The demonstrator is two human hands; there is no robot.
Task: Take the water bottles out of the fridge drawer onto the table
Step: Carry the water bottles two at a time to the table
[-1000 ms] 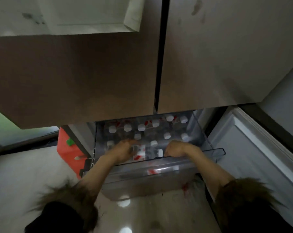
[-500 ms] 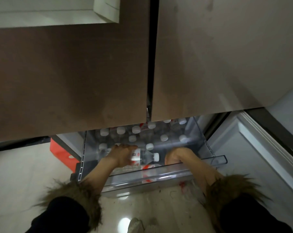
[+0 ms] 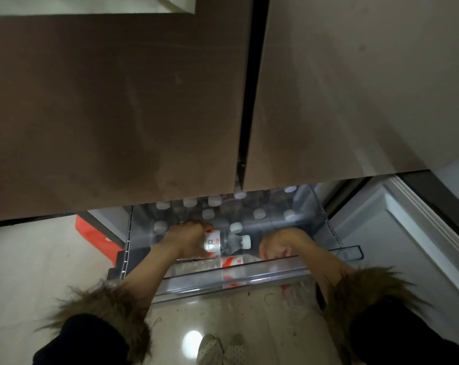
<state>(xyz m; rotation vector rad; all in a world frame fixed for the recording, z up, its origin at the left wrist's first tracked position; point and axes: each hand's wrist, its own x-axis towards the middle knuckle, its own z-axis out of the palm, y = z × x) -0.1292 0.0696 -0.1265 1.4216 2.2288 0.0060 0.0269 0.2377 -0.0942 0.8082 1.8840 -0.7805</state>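
The clear fridge drawer point(image 3: 249, 276) is pulled out below the brown fridge doors. Several upright water bottles with white caps point(image 3: 213, 200) stand in its back rows. My left hand point(image 3: 188, 239) is closed around a water bottle point(image 3: 228, 242) with a red and white label, held on its side with the cap pointing right. Under it another bottle point(image 3: 232, 260) lies flat at the drawer's front. My right hand point(image 3: 278, 245) reaches down into the drawer's front right with curled fingers. What it touches is hidden.
The brown fridge doors point(image 3: 117, 114) overhang the back of the drawer and fill the upper view. An open white door panel point(image 3: 396, 246) stands to the right. A red box point(image 3: 96, 237) sits on the floor at the left. My feet point(image 3: 223, 350) stand on the glossy floor.
The camera has tilted so the doors cover more of the drawer. My right hand has dropped lower into the drawer's front right. My left hand keeps hold of the sideways bottle.
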